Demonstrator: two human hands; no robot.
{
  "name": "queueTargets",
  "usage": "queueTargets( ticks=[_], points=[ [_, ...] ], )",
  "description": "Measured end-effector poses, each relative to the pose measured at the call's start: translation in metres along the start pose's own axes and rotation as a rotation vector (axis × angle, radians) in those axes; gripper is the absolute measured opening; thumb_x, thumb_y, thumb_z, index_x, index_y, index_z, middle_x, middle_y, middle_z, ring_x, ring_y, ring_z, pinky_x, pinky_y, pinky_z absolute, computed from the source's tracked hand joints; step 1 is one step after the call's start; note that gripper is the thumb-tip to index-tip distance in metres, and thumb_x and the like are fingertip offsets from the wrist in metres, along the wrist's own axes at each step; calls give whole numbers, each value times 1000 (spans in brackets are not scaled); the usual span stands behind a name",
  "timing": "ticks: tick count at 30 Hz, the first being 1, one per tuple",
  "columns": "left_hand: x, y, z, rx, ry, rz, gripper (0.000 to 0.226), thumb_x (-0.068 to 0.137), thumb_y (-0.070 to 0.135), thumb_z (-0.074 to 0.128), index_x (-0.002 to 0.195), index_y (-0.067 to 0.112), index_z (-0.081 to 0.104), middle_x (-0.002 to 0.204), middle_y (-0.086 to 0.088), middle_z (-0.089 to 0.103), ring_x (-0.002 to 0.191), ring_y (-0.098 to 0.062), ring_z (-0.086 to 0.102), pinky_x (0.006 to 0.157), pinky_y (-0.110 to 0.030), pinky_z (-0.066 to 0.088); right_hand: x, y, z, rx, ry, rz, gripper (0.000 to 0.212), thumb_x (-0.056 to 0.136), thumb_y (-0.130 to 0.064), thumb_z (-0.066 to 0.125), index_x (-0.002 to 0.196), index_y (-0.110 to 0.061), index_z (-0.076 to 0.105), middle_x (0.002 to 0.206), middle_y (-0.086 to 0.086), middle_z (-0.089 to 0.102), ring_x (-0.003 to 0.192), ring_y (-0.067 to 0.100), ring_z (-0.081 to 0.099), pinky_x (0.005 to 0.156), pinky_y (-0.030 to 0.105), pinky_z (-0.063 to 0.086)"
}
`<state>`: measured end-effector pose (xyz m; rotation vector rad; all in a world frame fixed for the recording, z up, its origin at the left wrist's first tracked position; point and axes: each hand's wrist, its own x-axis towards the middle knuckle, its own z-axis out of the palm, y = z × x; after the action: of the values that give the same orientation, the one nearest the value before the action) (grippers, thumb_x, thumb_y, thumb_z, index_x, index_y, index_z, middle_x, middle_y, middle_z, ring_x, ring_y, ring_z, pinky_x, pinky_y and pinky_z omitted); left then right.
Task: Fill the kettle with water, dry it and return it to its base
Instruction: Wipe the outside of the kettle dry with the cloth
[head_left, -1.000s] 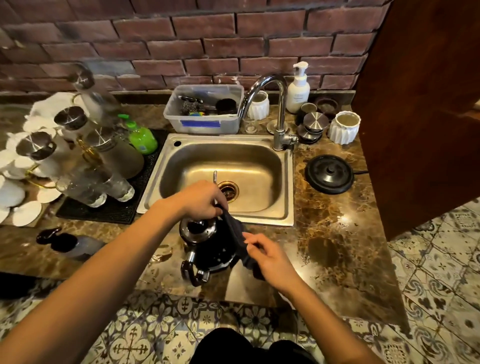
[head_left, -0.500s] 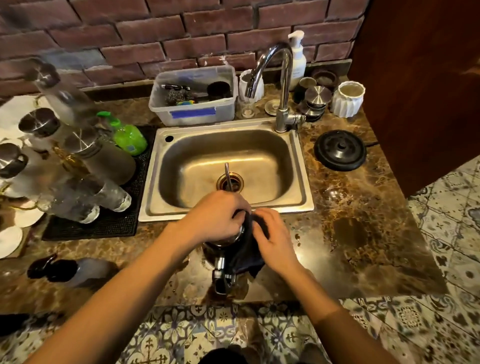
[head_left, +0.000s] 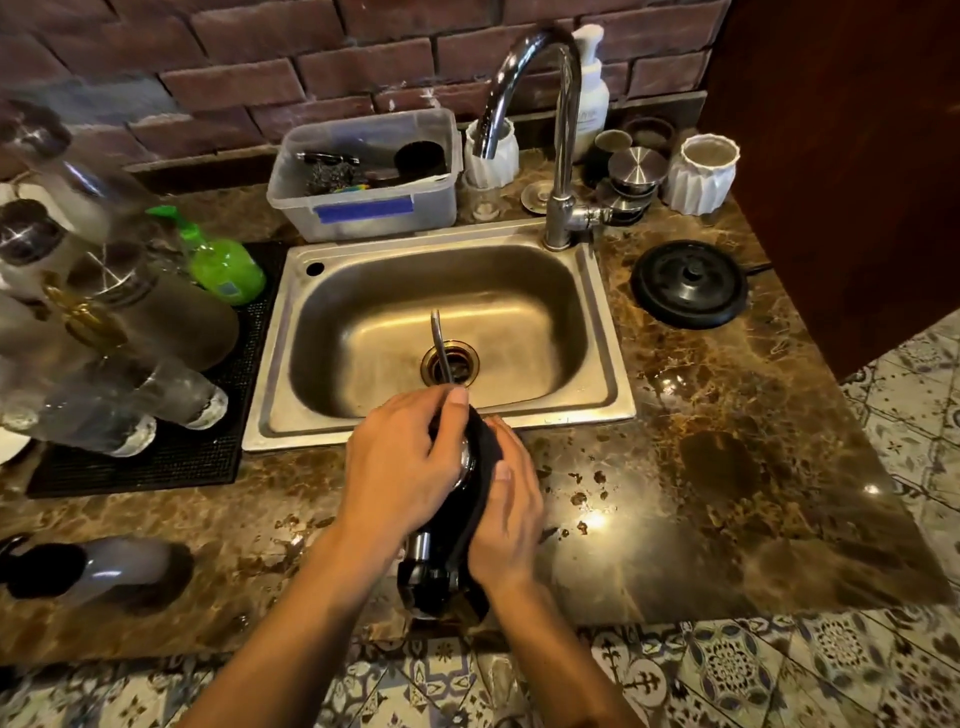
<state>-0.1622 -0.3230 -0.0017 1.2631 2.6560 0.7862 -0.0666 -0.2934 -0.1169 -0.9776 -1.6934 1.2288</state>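
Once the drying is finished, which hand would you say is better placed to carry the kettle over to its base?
Probably the left hand: it already grips the kettle from above, while the right hand is busy pressing the dark cloth against it. The base sits to the right, so the left arm must reach across.

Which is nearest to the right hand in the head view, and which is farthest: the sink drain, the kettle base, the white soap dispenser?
From the right hand:
1. Sink drain, just beyond the hand, in the sink.
2. Kettle base, on the counter to the right of the sink.
3. White soap dispenser, at the brick wall behind the tap.
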Motion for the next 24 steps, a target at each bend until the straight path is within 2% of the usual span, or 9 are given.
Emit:
queueTargets(
  ticks=[3,7,9,12,15,17,19,22,24],
  points=[
    [-1,0,0,-56,13,-24,60,101,53,27,102,19,77,90,-4,79,85,-26,72,75,-40,55,-16,4,5,2,70,-35,58,108,-41,18,144,-8,49,149,7,52,142,21,44,111,53,40],
    [-1,-3,3,-112,39,-29,61,104,49,23,111,25,79,94,-4,81,92,-20,73,82,-37,52,-46,12,10,-38,62,-121,53,107,-34,24,151,-6,36,158,13,39,148,31,33,114,60,35],
    [-2,-3,4,-123,58,-24,61,104,48,23,111,26,79,91,-3,81,94,-18,73,84,-36,51,-45,12,9,-37,52,-143,52,107,-33,25,150,-6,36,157,13,40,148,29,34,116,56,33],
    [-1,-3,4,-112,51,3,64,103,49,21,111,24,79,97,-4,82,96,-18,74,85,-35,50,-19,22,8,-16,14,-165,46,106,-25,30,144,-6,47,149,10,51,143,21,43,117,44,34],
    [0,-3,3,-90,29,5,67,102,52,19,111,22,79,101,-7,81,96,-23,74,84,-41,53,28,35,4,-166,-256,-232,34,103,-5,48,134,-12,59,134,3,63,126,14,57,103,43,48],
    [0,-1,3,-89,37,4,67,101,52,19,113,21,77,104,-8,80,98,-25,73,85,-43,54,67,25,3,-232,-533,-177,26,105,-10,44,121,-15,64,118,6,69,108,22,65,92,47,52],
    [-2,2,2,-88,54,10,63,103,49,20,120,21,74,111,-6,79,104,-23,72,88,-38,53,101,4,4,-227,-745,-34,30,106,-23,38,102,-14,66,101,8,70,97,29,65,88,50,51],
    [-3,3,2,-57,63,6,62,103,46,19,125,22,71,116,-5,78,107,-22,71,87,-29,48,116,-13,3,-199,-843,-3,36,104,-25,40,93,-3,66,102,20,69,98,37,63,93,49,48],
    [-3,2,4,-37,66,2,61,104,45,20,120,20,74,113,-6,79,103,-21,71,78,-18,39,99,-8,-3,-259,-791,-26,31,104,-21,42,113,-6,67,121,17,68,114,34,60,106,40,43]
  ],
)
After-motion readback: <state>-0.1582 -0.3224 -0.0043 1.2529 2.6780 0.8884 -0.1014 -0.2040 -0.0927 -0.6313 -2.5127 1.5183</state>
